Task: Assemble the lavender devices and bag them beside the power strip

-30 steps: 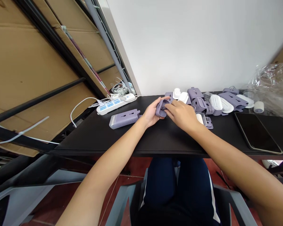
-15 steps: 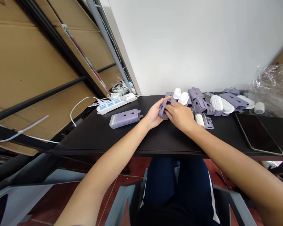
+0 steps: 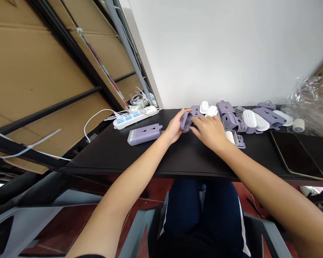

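Observation:
My left hand is wrapped around a short, hollow purple plastic housing, its open end turned toward the right. Close by that opening, the fingers of my right hand are bent and pressed together; anything small between the fingertips is too hidden to name. To the left lies a longer purple case with a translucent end and keyhole-shaped slots. Behind the right hand are white oval ribbed pieces and another purple housing.
More purple housings, white oval pads and a white roll crowd the right. A dark-screened tablet lies near the front edge of the black table. A power strip with cables stands left; clear plastic bags lie far right.
My right fingers have drawn back from inside the purple housing to just right of its opening, which now shows more. The left hand still holds the housing.

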{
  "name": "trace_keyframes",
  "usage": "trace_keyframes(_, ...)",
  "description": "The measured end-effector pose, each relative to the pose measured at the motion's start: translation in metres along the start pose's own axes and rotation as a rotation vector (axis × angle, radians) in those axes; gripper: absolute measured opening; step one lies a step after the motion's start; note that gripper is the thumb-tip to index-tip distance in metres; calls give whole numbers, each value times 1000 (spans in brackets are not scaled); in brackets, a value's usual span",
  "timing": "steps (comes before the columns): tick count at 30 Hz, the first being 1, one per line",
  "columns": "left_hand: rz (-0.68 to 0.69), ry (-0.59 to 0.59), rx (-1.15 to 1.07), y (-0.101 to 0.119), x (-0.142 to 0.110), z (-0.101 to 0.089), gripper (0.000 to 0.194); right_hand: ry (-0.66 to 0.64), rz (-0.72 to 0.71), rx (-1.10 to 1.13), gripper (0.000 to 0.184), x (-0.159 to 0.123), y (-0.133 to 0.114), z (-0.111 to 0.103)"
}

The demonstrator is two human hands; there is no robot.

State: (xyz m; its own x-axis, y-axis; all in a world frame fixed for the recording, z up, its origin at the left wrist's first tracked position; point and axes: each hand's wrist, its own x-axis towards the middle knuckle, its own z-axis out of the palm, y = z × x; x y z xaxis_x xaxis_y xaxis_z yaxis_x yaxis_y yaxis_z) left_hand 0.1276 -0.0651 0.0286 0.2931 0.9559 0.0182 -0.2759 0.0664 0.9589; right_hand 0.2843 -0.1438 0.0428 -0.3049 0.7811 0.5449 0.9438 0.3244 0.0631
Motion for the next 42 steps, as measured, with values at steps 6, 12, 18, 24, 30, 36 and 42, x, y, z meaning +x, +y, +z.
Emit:
trace_keyframes(6, 49, 142, -13, 15, 6, -18, 42, 150, 291, 585, 34, 4, 29, -10)
trace_keyframes(12, 76, 181, -4, 14, 9, -20, 49, -38, 537, 1206, 38, 9, 39, -15)
trace_keyframes(18, 215, 75, 157, 5, 7, -12, 46, -178, 620, 1351, 32, 9, 40, -23)
trace_keyframes(24, 321, -102, 406, 1, -6, 9, 35, -323, 465, 1284, 59, 10, 37, -12)
trace_keyframes(30, 229, -55, 382, 1, -9, 14, 42, -252, 503, 1318, 40, 12, 36, -9)
trace_keyframes(36, 405, 51, 746, 37, -20, -54, 48, -70, 825, 1460, 25, 13, 51, -15)
trace_keyframes(42, 345, 60, 1418, 72, -58, -159, 61, -27, 789, 1344, 30, 15, 53, -10)
